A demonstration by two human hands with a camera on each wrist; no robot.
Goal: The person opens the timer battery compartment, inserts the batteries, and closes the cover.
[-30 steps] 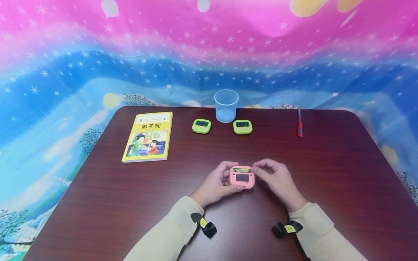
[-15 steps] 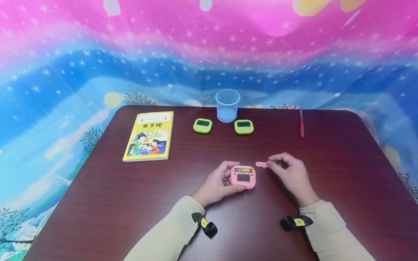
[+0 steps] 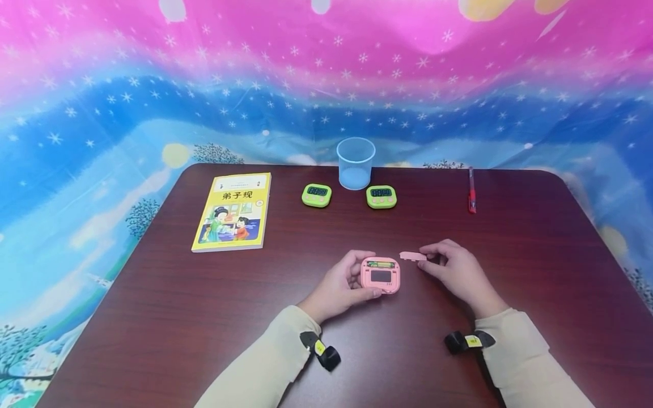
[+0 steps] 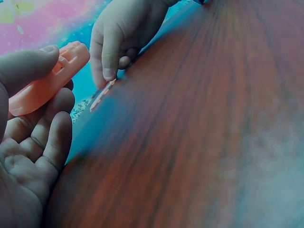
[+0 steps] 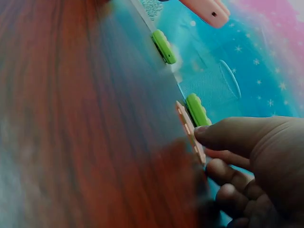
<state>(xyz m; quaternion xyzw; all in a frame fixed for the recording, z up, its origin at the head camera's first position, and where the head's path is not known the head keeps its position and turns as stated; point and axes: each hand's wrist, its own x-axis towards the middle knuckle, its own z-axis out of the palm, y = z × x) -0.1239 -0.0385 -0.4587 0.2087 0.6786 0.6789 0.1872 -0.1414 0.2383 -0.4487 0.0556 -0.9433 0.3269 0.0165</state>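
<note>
My left hand [image 3: 339,286] holds a pink digital timer [image 3: 380,276] between thumb and fingers, its back facing up. The battery slot along its far edge is uncovered, with green-and-gold batteries [image 3: 380,264] inside. In the left wrist view the pink timer [image 4: 52,80] is seen edge-on in the hand, above the table. To its right, my right hand [image 3: 456,272] pinches a thin pink battery cover [image 3: 410,256] by one end, apart from the timer. The right wrist view shows this cover [image 5: 187,128] edge-on under the thumb.
Two green timers [image 3: 316,195] [image 3: 381,197] lie near the back of the brown table [image 3: 326,238], before a clear blue plastic cup [image 3: 355,164]. A yellow book [image 3: 232,212] lies at the left, a red pen [image 3: 471,191] at the back right. A patterned cloth [image 3: 326,85] hangs behind.
My right hand has drawn away from the timer to the right, with the pink battery cover now in plain view in its pinch. The left hand has stayed nearly still, holding the timer.
</note>
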